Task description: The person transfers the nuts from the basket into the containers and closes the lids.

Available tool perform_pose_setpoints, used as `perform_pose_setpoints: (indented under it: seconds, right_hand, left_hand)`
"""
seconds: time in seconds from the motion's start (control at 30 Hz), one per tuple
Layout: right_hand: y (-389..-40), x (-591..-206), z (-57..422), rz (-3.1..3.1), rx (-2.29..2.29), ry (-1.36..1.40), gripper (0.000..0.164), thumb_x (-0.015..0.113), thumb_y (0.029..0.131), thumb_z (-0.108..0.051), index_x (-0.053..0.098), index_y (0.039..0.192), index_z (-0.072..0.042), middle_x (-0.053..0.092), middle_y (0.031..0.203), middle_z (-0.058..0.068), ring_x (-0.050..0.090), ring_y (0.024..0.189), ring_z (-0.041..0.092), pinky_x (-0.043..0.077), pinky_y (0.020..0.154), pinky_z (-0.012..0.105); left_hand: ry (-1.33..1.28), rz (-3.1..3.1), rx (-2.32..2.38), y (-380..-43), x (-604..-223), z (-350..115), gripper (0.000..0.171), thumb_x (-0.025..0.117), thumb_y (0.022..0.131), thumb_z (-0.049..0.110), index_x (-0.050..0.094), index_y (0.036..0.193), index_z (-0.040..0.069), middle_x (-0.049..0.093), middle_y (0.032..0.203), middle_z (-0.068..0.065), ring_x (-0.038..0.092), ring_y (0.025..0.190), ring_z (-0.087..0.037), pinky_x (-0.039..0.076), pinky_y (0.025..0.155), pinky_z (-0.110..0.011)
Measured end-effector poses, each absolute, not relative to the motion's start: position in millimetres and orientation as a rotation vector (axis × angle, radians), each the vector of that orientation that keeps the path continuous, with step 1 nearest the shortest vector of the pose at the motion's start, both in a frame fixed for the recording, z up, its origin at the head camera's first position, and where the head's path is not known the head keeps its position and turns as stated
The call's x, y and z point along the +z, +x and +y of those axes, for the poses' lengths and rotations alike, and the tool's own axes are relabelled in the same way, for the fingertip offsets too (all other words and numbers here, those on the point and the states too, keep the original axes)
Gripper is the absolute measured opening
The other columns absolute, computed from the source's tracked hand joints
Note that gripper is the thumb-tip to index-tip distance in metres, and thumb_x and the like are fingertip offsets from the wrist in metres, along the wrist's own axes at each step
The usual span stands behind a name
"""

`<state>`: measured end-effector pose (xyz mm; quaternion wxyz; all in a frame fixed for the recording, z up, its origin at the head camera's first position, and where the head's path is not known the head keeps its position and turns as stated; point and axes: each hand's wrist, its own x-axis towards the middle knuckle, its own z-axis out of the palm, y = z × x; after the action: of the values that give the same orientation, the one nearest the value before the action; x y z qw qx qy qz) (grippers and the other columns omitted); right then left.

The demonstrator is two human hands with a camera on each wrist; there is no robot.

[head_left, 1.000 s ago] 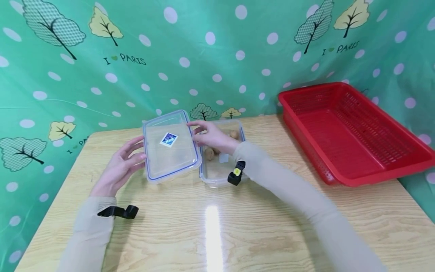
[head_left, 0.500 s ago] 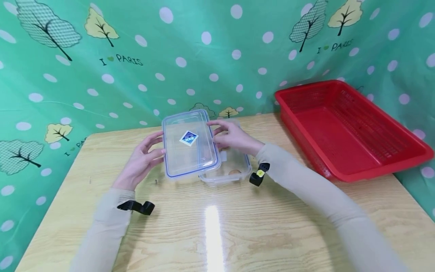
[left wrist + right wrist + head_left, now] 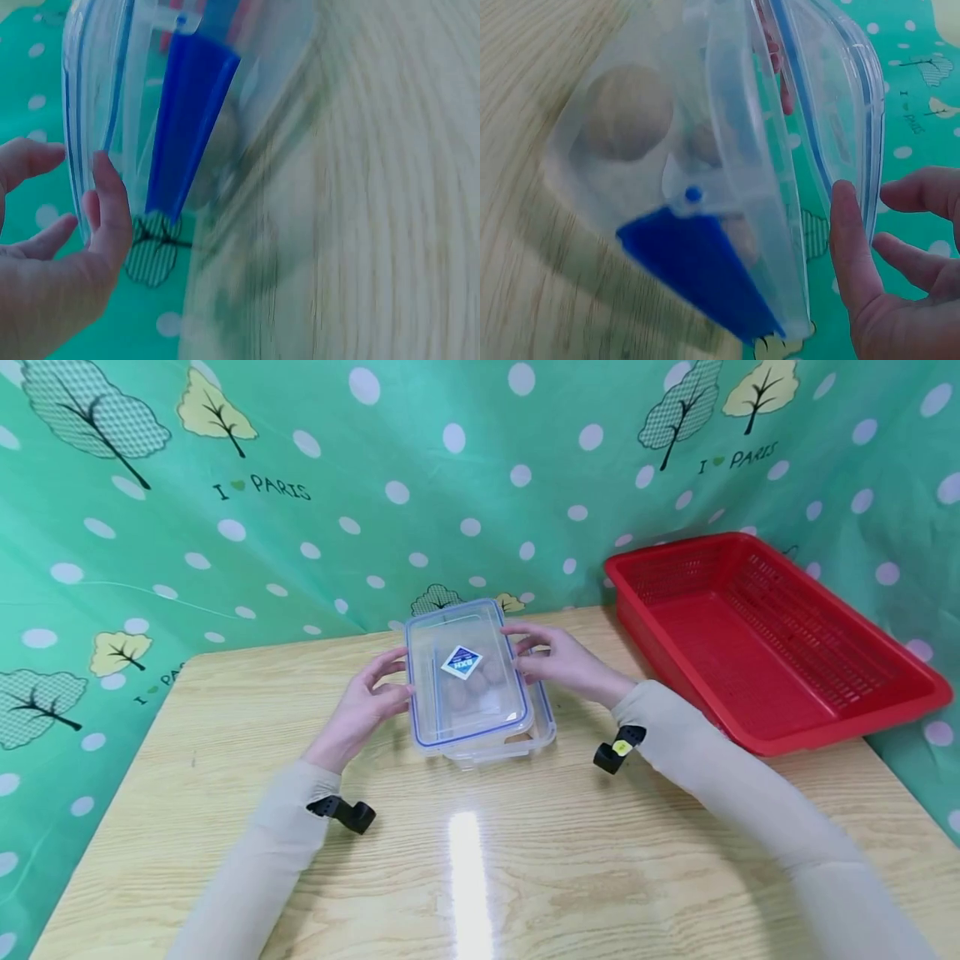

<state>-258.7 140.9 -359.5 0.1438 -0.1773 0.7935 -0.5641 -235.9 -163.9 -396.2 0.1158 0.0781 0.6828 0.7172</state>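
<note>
Both hands hold a clear plastic lid (image 3: 468, 693) with a blue seal line and a diamond-shaped label, by its opposite side edges. My left hand (image 3: 360, 710) pinches the left edge between thumb and fingers; my right hand (image 3: 566, 667) pinches the right edge. Below sits a clear food container (image 3: 546, 718), its right and front rims showing past the lid. The right wrist view shows a gap between lid and container rim. Several round brown things, perhaps walnuts (image 3: 628, 112), lie inside. A blue side clip (image 3: 697, 274) hangs unfastened; another blue clip (image 3: 191, 124) shows in the left wrist view.
A large red plastic basket (image 3: 780, 652) stands at the right rear of the wooden table (image 3: 600, 852). Behind the table hangs a green dotted cloth (image 3: 360, 435). Each wrist wears a black camera strap.
Both hands have carried the lid rightward, from beside the container to above most of it. The container now shows mainly through the lid. The basket stays in place.
</note>
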Motion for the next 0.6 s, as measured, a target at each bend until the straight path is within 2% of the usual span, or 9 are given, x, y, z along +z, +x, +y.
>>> perform_pose_setpoints:
  seconds: [0.23, 0.33, 0.43, 0.6]
  right_hand:
    - [-254.8, -360.1, 158.7, 2.36, -1.556, -0.485, 0.053, 0.055, 0.094, -0.006, 0.042, 0.146, -0.01, 0.051, 0.124, 0.019, 0.06, 0.104, 0.031, 0.054, 0.086, 0.04]
    - [-253.9, -362.0, 165.4, 2.407, -1.493, -0.493, 0.054, 0.056, 0.094, -0.008, 0.042, 0.146, -0.01, 0.052, 0.125, 0.018, 0.061, 0.103, 0.031, 0.053, 0.088, 0.042]
    - [-252.5, -364.7, 169.8, 2.438, -1.442, -0.507, 0.055, 0.058, 0.093, -0.009, 0.042, 0.146, -0.009, 0.053, 0.124, 0.019, 0.061, 0.102, 0.032, 0.053, 0.088, 0.042]
    - [-250.6, -369.5, 173.4, 2.445, -1.44, -0.495, 0.054, 0.059, 0.093, -0.01, 0.043, 0.144, -0.008, 0.054, 0.121, 0.018, 0.059, 0.099, 0.03, 0.053, 0.087, 0.046]
  left_hand:
    - [0.308, 2.155, 2.004, -236.6, -394.0, -145.0, 0.066, 0.06, 0.088, -0.004, 0.036, 0.148, 0.008, 0.041, 0.139, -0.016, 0.057, 0.085, -0.012, 0.053, 0.084, -0.034]
    - [0.311, 2.22, 1.938, -236.8, -393.0, -138.9, 0.066, 0.062, 0.087, -0.002, 0.038, 0.148, 0.007, 0.043, 0.137, -0.017, 0.056, 0.089, -0.014, 0.053, 0.083, -0.032]
    - [0.303, 2.281, 1.872, -236.1, -392.3, -134.8, 0.065, 0.064, 0.087, 0.0, 0.039, 0.147, 0.006, 0.045, 0.137, -0.018, 0.054, 0.093, -0.018, 0.052, 0.079, -0.026]
    - [0.306, 2.331, 1.833, -234.9, -391.1, -131.0, 0.063, 0.066, 0.086, 0.001, 0.042, 0.145, 0.002, 0.043, 0.141, -0.015, 0.052, 0.099, -0.021, 0.05, 0.077, -0.022]
